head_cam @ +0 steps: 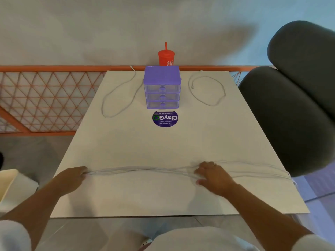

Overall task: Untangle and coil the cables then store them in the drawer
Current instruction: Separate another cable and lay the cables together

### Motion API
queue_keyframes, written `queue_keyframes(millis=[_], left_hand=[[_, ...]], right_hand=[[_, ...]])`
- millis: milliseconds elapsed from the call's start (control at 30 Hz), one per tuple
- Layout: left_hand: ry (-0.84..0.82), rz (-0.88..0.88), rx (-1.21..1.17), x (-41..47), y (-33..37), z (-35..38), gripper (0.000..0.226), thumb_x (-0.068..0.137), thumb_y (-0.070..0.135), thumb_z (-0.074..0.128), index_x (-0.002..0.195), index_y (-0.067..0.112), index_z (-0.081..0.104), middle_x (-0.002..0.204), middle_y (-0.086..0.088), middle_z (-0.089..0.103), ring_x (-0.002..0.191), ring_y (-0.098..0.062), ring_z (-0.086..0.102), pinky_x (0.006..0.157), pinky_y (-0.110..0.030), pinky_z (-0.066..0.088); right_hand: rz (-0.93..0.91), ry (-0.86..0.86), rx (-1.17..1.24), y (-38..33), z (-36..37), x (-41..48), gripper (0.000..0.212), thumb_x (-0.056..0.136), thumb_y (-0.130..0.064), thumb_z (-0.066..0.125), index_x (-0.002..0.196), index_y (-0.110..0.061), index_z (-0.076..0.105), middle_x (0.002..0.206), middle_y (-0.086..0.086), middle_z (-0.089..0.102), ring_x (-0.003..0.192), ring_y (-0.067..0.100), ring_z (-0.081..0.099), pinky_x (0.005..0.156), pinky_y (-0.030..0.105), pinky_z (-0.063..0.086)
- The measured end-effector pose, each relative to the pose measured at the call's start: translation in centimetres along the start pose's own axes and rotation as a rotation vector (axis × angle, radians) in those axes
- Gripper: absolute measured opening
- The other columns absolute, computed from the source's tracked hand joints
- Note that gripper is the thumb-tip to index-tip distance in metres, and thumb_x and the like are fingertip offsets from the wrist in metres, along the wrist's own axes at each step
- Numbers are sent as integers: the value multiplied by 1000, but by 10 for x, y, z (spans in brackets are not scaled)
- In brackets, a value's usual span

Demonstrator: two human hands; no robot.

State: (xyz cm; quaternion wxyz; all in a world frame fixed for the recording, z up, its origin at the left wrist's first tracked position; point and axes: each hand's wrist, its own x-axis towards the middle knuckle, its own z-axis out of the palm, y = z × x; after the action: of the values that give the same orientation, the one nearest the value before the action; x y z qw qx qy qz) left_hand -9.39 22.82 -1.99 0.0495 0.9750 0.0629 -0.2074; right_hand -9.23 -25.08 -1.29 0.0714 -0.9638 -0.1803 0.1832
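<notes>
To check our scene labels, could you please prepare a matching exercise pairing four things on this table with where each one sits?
1. red cup
2. round sticker
3. cable bundle
4. drawer unit

A. stretched from left hand to right hand
B. between the left loose cable and right loose cable
C. farthest back
D. stuck flat on the table

Pairs: 1-C, 2-D, 3-A, 4-B

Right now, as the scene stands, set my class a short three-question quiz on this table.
1. True or false: one drawer of the purple drawer unit is pulled fully out.
2. How many loose cables lie beside the unit, apart from the stretched bundle? A one, B two, C four.
3. Fill in: behind the unit stands a red ____ with a straw.
Key: 1 false; 2 B; 3 cup.
</notes>
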Motion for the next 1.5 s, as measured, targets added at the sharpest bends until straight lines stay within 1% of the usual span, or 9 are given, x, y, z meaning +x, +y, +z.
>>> queue_keyframes(millis=[100, 267, 467, 700, 933, 1100, 1333, 1433, 1500], left_hand=[[-9, 85, -106, -2, -10, -15, 16, 96, 19, 46, 84, 29, 52, 87, 2, 60, 80, -14, 54, 67, -25, 36], [-24, 180, -167, 3, -16, -29, 20, 96, 21, 46, 79, 27, 53, 80, 4, 60, 73, -9, 54, 63, -17, 35], [-51, 202, -270, 8, -18, -28, 21, 95, 19, 50, 75, 22, 58, 71, 7, 56, 63, -7, 49, 57, -19, 33], [-118, 233, -359, 16, -12, -27, 24, 89, 18, 61, 65, 18, 62, 62, 6, 53, 56, -10, 43, 52, -20, 29], [-115, 207, -281, 26, -11, -17, 35, 91, 27, 58, 56, 23, 55, 52, 6, 38, 49, -11, 34, 51, -25, 25], [-72, 112, -200, 28, -22, -17, 35, 91, 29, 57, 56, 24, 56, 53, 5, 45, 52, -12, 43, 52, -24, 29], [-67, 42, -3, 30, -16, -19, 20, 92, 31, 53, 79, 28, 68, 72, 8, 58, 75, -12, 55, 61, -22, 37], [-75, -4, 87, 35, -15, -19, 25, 92, 36, 51, 72, 25, 62, 77, 5, 59, 79, -13, 56, 65, -23, 39], [-75, -28, 136, 35, -12, -19, 26, 92, 37, 50, 71, 25, 57, 78, 6, 56, 80, -13, 54, 67, -23, 38]], right_hand=[[116, 56, 69, -19, 11, 12, 29, 93, -34, 47, 114, -17, 55, 116, 5, 52, 108, 25, 49, 85, 30, 37], [137, -20, -103, -20, 9, 18, 23, 96, -31, 43, 107, -13, 51, 111, 5, 55, 106, 24, 49, 78, 32, 36], [242, -41, 299, -10, -25, 13, 19, 93, -24, 51, 75, -18, 46, 75, -2, 54, 78, 21, 52, 64, 25, 36], [378, -2, 100, 23, -46, -8, 20, 96, -16, 42, 80, -21, 53, 88, 0, 58, 83, 17, 52, 74, 27, 38], [464, -20, -113, 45, -46, -25, 4, 97, -22, 34, 94, -23, 38, 73, -7, 42, 73, 15, 47, 66, 26, 39], [719, -37, -197, 87, -45, -60, 28, 93, -11, 38, 117, -14, 52, 112, 7, 58, 100, 23, 53, 88, 31, 47], [994, 352, -6, 141, -78, -82, 14, 87, -7, 51, 98, -5, 59, 97, 14, 44, 81, 30, 52, 76, 43, 50], [983, 636, 235, 140, -93, -62, 23, 91, -7, 45, 112, -7, 52, 99, 12, 45, 85, 30, 49, 73, 42, 44], [973, 593, 281, 138, -94, -49, 33, 91, -5, 42, 124, -10, 49, 106, 11, 46, 91, 31, 51, 79, 43, 44]])
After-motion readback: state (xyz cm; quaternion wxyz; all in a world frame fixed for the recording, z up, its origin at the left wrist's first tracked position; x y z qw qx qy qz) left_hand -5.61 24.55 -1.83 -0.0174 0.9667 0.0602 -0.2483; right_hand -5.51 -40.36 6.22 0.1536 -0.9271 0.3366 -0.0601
